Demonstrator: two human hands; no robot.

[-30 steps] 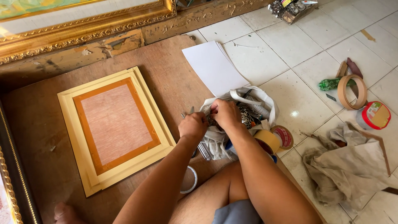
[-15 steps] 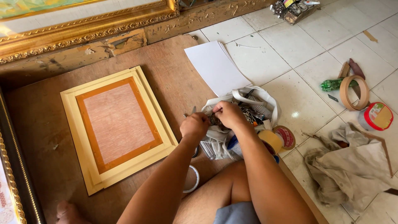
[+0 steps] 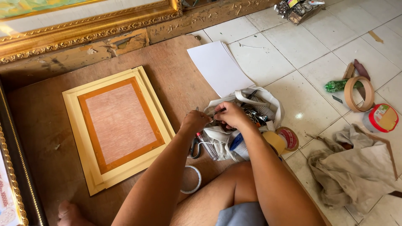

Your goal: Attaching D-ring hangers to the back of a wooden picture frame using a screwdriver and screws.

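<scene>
Both arms are bare from the upper edge of what shows down to the wrists, with no sleeve, watch, bracelet or ring to be seen. The left hand (image 3: 195,122) and the right hand (image 3: 231,115) are bare too, ungloved, the fingers short and rounded. Below and behind the right hand, a bare knee and thigh show, and just under them lies a patch of pale grey-blue cloth, the hem of shorts. Far to the lower left of the left hand, a bare foot shows, without shoe or sock.
</scene>
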